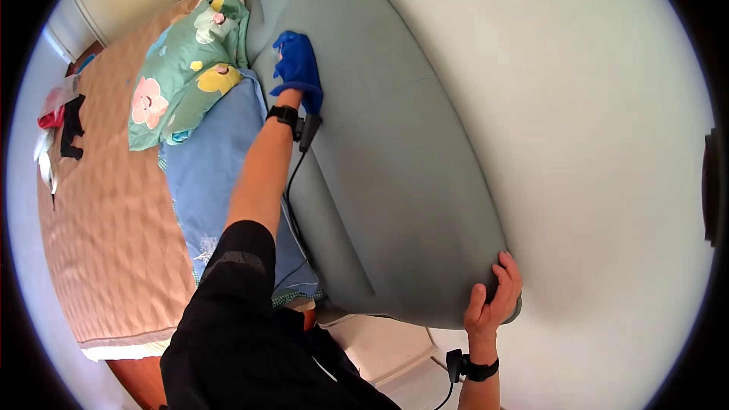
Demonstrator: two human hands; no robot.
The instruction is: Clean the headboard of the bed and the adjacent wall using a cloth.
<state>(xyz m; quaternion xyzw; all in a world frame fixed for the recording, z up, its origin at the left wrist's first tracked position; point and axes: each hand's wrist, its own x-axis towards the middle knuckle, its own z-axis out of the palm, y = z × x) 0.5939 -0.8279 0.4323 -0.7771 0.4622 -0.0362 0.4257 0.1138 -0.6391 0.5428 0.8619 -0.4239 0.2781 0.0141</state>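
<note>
My left hand (292, 97) is mostly hidden under a blue cloth (298, 62), which it presses against the padded front of a grey upholstered headboard (387, 142). A fingertip shows at the cloth's left side. My right hand (493, 299) rests on the headboard's near end, by the wall, thumb and fingers apart and nothing held in it. Each wrist wears a black strap with a small black device and a cable. Faint darker smudges mark the grey surface between the two hands.
A blue pillow (211, 182) and a green floral pillow (188, 74) lie against the headboard on a bed with a brown cover (114, 210). Black fabric (73, 125) lies at the bed's far side. A white wall (569, 125) rises behind the headboard. A pale cabinet (379, 344) stands near its end.
</note>
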